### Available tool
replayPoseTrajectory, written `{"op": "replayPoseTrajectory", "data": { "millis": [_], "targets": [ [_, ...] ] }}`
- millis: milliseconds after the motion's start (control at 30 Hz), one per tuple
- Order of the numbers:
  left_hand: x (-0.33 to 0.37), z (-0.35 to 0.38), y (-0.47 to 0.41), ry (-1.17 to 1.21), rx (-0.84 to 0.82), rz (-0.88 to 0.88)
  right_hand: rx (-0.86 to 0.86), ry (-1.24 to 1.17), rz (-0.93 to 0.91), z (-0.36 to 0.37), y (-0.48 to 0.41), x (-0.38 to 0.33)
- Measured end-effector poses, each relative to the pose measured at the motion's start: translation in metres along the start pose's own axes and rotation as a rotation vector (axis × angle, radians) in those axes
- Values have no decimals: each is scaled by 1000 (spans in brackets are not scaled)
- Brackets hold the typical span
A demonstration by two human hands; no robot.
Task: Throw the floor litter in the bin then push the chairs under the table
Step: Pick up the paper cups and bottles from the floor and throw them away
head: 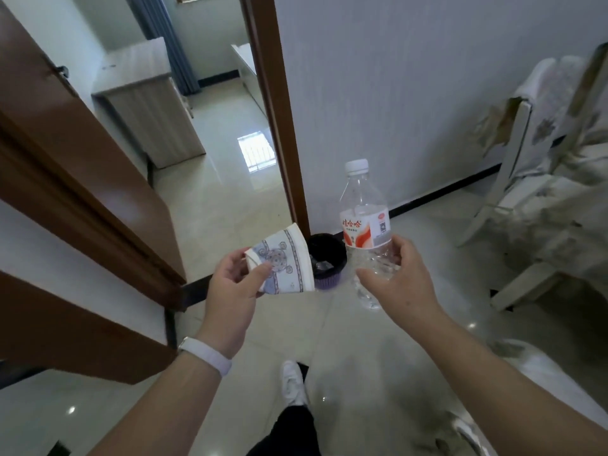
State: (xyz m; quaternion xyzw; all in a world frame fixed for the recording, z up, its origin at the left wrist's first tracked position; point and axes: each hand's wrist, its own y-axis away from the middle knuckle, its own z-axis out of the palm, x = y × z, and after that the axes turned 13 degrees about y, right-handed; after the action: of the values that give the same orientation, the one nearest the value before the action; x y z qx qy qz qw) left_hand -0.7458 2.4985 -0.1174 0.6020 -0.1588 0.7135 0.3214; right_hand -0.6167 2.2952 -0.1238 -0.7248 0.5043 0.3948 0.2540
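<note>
My left hand [232,284] grips a crushed paper cup [288,261] with a blue pattern, held on its side. A clear plastic bottle [367,225] with a white cap and a red-and-white label stands upright in my right hand [399,278]. Between and beyond the two hands, a small dark bin [329,258] with a purple base sits on the floor by the door frame; the cup hides part of its rim. A white chair [523,179] draped with patterned cloth stands at the right by the wall.
A brown door frame [279,126] rises behind the bin, with an open doorway into another room to its left. A brown cabinet or door [72,179] fills the left side. My white shoe [292,383] is on the glossy tile floor below.
</note>
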Motion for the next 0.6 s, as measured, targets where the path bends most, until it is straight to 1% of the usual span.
{"op": "replayPoseTrajectory", "data": {
  "millis": [267,400,500,600],
  "targets": [
    [-31,44,-142,-27,-96,-90,96,24,121,23,-112,23],
    [-41,67,-221,-27,-126,-136,86,62,210,38,-174,26],
    [-50,83,-281,-21,-152,-182,79,128,207,52,-222,22],
    [-61,93,-326,-17,-119,-261,54,161,228,70,-260,21]
  ]
}}
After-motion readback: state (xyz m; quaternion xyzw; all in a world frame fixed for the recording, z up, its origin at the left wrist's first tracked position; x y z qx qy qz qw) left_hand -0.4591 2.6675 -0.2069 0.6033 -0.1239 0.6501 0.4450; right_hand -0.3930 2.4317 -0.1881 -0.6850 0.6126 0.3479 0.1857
